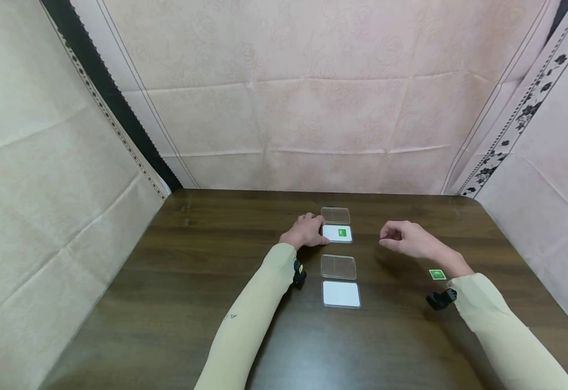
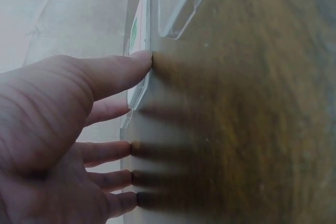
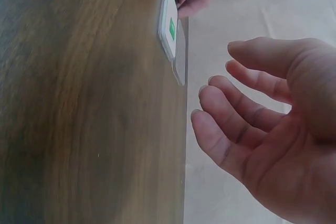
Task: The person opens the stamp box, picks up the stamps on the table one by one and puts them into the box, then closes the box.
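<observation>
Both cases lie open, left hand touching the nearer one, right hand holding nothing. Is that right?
Not quite: the left hand touches the farther case, not the nearer case, as the head view shows. Both do lie open, and the right hand holds nothing.

From where I stand, the head camera looks forward and down from high above the tabletop [image 1: 142,325] to its far edge, while the wrist cameras, tipped sideways, peer low and close past the left hand [image 1: 306,231] and right hand [image 1: 412,240] towards that edge, both catching the green-marked white card [image 1: 332,234].
</observation>
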`<state>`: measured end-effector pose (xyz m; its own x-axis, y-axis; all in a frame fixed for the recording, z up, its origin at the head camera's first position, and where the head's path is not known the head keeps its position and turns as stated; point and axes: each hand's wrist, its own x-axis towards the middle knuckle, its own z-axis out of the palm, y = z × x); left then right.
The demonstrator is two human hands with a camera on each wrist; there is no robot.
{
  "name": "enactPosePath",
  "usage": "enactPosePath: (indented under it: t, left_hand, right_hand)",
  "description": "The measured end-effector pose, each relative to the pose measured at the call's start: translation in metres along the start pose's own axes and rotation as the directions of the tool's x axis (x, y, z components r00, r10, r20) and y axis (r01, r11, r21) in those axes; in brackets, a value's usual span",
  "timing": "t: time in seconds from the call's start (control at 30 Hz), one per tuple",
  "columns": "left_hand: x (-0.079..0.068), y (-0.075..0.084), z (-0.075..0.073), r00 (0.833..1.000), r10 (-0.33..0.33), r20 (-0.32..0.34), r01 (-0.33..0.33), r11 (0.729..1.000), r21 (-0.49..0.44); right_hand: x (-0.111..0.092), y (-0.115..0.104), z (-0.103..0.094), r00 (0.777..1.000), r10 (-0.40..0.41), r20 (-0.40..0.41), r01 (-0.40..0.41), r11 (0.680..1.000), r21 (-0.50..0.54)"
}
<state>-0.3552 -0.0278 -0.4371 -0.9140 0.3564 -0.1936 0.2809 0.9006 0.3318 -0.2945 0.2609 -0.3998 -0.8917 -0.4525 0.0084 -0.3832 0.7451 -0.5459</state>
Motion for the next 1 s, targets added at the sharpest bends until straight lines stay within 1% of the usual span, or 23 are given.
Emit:
enactPosePath:
  t: [0.2,0.3,0.5,0.63,0.77,1.0]
  left_hand:
    - [0.000,0.000,0.000,1.000,0.000,-0.002,0.000,1.000,0.001]
    - [0.000,-0.001,0.000,1.000,0.004,0.004,-0.004,1.000,-0.007]
    - [-0.002,0.000,-0.002,1.000,0.007,0.012,-0.007,1.000,-0.018]
    - [-0.003,0.001,-0.002,1.000,0.010,0.011,-0.010,1.000,-0.015]
    - [-0.003,0.001,-0.002,1.000,0.010,0.011,-0.010,1.000,-0.013]
    - [-0.003,0.001,-0.002,1.000,0.003,0.007,-0.003,1.000,-0.019]
  right_hand:
    - [-0.011,0.007,-0.003,1.000,0.000,-0.010,0.000,1.000,0.004]
    - [-0.015,0.011,-0.005,1.000,-0.020,-0.016,0.020,1.000,-0.012]
    - [-0.025,0.019,-0.009,1.000,-0.027,-0.016,0.027,0.999,-0.033]
    - [-0.030,0.025,-0.011,1.000,-0.020,0.005,0.020,0.999,-0.047]
    - [-0.035,0.031,-0.013,1.000,-0.024,0.018,0.026,0.996,-0.084]
    - [-0.046,0.040,-0.022,0.997,0.016,0.075,-0.009,0.996,-0.089]
